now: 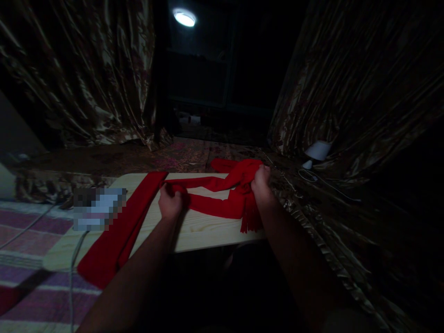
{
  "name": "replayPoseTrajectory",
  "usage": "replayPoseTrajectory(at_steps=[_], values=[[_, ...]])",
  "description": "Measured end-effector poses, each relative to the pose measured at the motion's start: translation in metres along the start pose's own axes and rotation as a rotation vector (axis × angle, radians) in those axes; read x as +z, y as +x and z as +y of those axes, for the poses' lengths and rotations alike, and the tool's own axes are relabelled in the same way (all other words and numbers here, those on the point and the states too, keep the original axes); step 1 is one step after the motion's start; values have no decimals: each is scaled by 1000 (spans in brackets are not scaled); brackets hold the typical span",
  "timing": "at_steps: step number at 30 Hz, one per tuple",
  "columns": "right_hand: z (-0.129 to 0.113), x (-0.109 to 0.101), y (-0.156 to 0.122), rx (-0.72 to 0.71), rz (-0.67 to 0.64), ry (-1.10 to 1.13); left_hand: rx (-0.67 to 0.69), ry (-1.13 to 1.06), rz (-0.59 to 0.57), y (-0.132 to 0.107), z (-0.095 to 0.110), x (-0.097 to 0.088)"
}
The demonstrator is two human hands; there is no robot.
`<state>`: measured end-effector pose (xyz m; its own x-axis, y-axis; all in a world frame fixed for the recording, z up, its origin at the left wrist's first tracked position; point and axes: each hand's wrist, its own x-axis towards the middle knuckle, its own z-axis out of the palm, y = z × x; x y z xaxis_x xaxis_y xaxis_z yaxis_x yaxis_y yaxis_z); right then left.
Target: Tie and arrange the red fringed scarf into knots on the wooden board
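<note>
Head view shows us a red scarf (218,207) on the wooden board (211,233), flat at the board's left, bunched and fringed at its right; our left hand (169,202) pinches it, our right hand (261,183) seems, dimly, to grip the bunch. Curtains (116,78) hang beyond the board.

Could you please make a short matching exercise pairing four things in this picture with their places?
1. red fringed fabric scarf
2. pale wooden tabletop
3. small white-shaded lamp
4. purple-and-pink striped cloth

A. right half of the picture, off the tabletop
B. in the left hand and right hand
C. at the picture's lower left
D. directly beneath the hands

Pairs: 1-B, 2-D, 3-A, 4-C
</note>
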<state>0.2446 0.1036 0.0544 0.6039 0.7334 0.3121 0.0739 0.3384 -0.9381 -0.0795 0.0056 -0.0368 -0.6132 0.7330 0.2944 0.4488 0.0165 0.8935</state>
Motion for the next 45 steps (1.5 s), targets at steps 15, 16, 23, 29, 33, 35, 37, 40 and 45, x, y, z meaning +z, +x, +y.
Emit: replayPoseTrajectory(at_steps=[15, 16, 23, 29, 33, 35, 37, 40, 45], values=[[-21, 33, -164, 315, -1208, -77, 27, -474, -553, -17, 10, -5], [-19, 33, -167, 325, -1304, -80, 71, -436, -547, -16, 10, -6], [4, 34, -135, 192, -905, -336, 88, -236, -599, -15, 6, -1], [24, 17, -93, -55, -616, -577, 43, -275, -583, -15, 6, 0], [28, 17, -97, 80, -753, -596, -24, -343, -577, -17, 14, -4], [29, 20, -103, 76, -792, -682, -23, -333, -594, -18, 17, -6], [29, 25, -107, 40, -811, -813, -6, -307, -613, -19, 18, -7], [26, 32, -109, 24, -813, -965, 11, -287, -614, -19, 16, -7], [13, 46, -113, 92, -612, -717, 60, -382, -493, -13, 7, -3]])
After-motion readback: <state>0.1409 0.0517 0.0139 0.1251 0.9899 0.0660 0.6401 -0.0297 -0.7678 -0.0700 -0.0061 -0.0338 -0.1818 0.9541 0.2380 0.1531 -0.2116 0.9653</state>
